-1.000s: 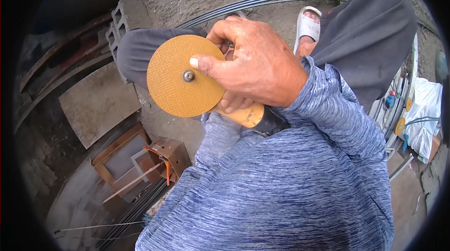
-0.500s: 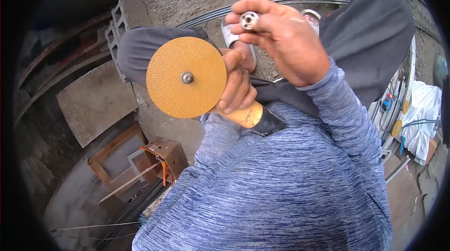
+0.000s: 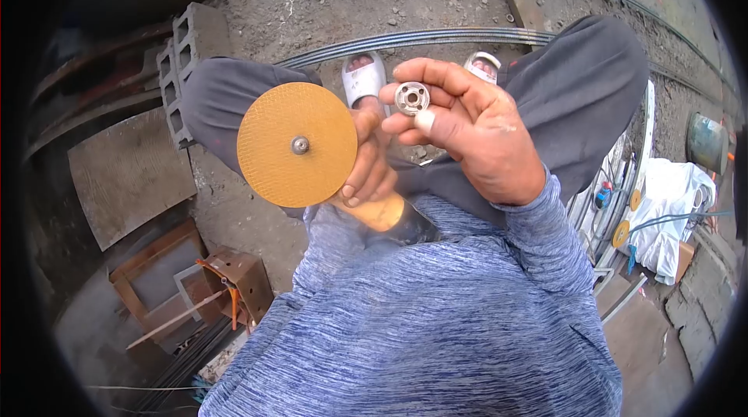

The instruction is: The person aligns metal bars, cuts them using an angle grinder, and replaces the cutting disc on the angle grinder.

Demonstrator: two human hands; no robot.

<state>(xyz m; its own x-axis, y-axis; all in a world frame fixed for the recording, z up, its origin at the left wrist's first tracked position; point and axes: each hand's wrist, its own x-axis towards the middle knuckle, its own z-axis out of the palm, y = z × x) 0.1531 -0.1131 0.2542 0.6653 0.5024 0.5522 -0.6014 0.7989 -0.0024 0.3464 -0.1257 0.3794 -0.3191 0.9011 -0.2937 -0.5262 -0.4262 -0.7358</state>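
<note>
My left hand (image 3: 368, 166) is wrapped round the angle grinder (image 3: 379, 212), whose yellow body and dark rear end show near my lap. A tan cutting disc (image 3: 269, 171) faces up on the grinder, partly covering that hand. From the disc's centre sticks the bare metal spindle (image 3: 300, 145). My right hand (image 3: 483, 125) pinches a small round flange nut (image 3: 411, 98) between thumb and fingers. The nut's holed face is turned to me, to the right of the disc and apart from it.
Long steel bars (image 3: 421, 37) lie on the dirt ahead, beyond my feet. Concrete blocks (image 3: 189, 35) and a flat board (image 3: 132, 175) are at the left. Lower left stands a rusty metal box (image 3: 248, 280). A white sack (image 3: 666, 199) and loose yellow discs (image 3: 621, 234) lie right.
My right hand has come lower and nearer to me with the flange nut, whose holed face now shows more fully. The grinder and disc have shifted little; the whole view has moved slightly.
</note>
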